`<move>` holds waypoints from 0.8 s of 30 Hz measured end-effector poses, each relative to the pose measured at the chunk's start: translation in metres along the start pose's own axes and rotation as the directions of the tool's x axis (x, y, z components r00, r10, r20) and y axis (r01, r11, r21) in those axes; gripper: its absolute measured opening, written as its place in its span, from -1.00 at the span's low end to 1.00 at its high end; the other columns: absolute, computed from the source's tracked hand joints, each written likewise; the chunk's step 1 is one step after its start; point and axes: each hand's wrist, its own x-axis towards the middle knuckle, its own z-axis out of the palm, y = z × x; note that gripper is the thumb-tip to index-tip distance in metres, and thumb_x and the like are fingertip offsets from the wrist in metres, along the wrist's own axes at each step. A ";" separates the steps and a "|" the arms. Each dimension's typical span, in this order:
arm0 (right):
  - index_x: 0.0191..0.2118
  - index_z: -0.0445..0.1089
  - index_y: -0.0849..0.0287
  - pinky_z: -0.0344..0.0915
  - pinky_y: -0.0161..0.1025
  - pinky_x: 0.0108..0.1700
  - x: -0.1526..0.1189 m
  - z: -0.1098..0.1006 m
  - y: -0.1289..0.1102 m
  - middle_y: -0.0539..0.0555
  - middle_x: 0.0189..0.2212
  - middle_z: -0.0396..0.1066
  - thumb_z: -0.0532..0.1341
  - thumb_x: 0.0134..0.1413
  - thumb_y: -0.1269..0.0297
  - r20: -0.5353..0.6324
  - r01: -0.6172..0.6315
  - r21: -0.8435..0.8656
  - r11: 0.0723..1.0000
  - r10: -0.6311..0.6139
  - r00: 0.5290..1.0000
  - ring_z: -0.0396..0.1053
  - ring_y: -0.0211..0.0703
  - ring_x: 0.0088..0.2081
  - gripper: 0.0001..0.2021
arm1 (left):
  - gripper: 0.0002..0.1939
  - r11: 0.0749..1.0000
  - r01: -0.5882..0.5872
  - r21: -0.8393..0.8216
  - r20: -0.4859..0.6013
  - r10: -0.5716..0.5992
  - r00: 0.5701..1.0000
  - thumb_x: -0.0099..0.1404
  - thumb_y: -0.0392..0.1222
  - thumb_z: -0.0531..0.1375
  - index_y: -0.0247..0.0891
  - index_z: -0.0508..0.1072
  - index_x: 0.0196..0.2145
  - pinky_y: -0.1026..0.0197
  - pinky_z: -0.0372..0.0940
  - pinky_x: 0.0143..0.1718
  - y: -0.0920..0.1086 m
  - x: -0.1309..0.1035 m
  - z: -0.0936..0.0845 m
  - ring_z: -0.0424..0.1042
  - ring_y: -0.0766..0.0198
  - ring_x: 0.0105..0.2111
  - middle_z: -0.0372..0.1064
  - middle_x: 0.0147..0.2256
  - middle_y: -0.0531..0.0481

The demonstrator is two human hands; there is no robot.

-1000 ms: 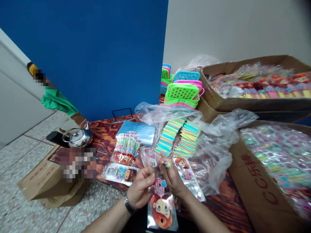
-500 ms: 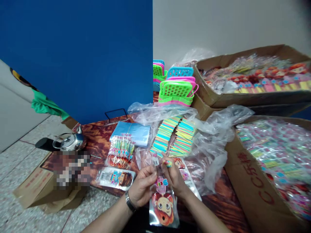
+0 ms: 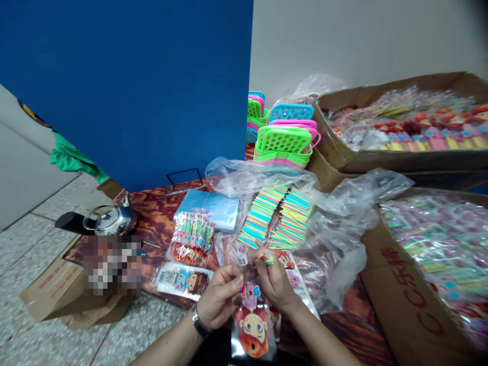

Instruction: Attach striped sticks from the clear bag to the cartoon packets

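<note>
A clear printed plastic bag (image 3: 251, 325) with a red-haired cartoon figure hangs upside down between my hands, part of another bag showing behind it. My left hand (image 3: 221, 295), a metal-banded watch on its wrist, pinches the bag's upper edge between thumb and fingers. Curled around a small bundle of thin coloured sticks (image 3: 266, 258), my right hand (image 3: 276, 282) is close beside the bag's upper end. Only the bundle's ends show; the fingers hide the rest. Just beyond lie two rows of loose yellow, blue and pink sticks (image 3: 263, 213) on clear plastic sheeting (image 3: 335, 244).
Left of my hands are filled bags (image 3: 190, 239), a flat printed bag (image 3: 183, 279) and a blue plastic stack (image 3: 208, 208). A metal kettle (image 3: 112, 219) stands far left. Colourful baskets (image 3: 284, 140) sit behind. Cartons (image 3: 400, 284) of packed bags line the right, one at the back (image 3: 381, 157).
The bag's lower end has swung slightly left, and more of a second bag shows behind it. Both hands keep their grips. The view has shifted a little.
</note>
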 end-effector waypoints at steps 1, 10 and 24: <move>-0.22 0.16 0.09 0.17 0.01 0.09 0.000 0.001 0.001 0.00 -0.41 0.34 -0.07 0.22 0.30 0.000 0.018 0.002 1.000 -0.018 1.000 0.40 -0.19 -0.31 -0.89 | -0.79 1.000 -0.010 0.002 0.000 0.010 1.000 -0.04 -0.27 0.37 -0.36 0.40 -0.50 0.37 0.16 -0.49 0.001 -0.001 -0.002 0.28 0.45 -0.59 0.33 -0.57 0.08; -0.17 0.13 0.09 0.04 0.14 0.16 0.000 0.006 0.002 0.00 -0.36 0.33 -0.05 0.20 0.38 0.042 0.017 0.032 0.999 -0.018 0.999 0.37 -0.20 -0.25 -0.89 | -0.76 0.980 -0.093 0.176 -0.085 0.109 0.990 -0.01 -0.18 0.35 -0.32 0.34 -0.54 0.36 0.12 -0.46 0.012 -0.005 -0.021 0.22 0.44 -0.55 0.24 -0.59 0.12; -0.30 0.14 0.11 0.20 -0.32 -0.41 0.036 -0.009 0.024 0.00 -0.50 0.36 -0.11 0.23 0.21 0.198 -0.222 -0.453 0.863 0.341 0.919 0.37 -0.19 -0.43 -0.83 | -0.76 0.878 -0.208 0.431 -0.096 0.274 0.957 0.07 -0.14 0.29 -0.33 0.33 -0.54 0.38 0.04 -0.48 0.021 0.001 -0.038 0.11 0.46 -0.55 0.18 -0.57 0.13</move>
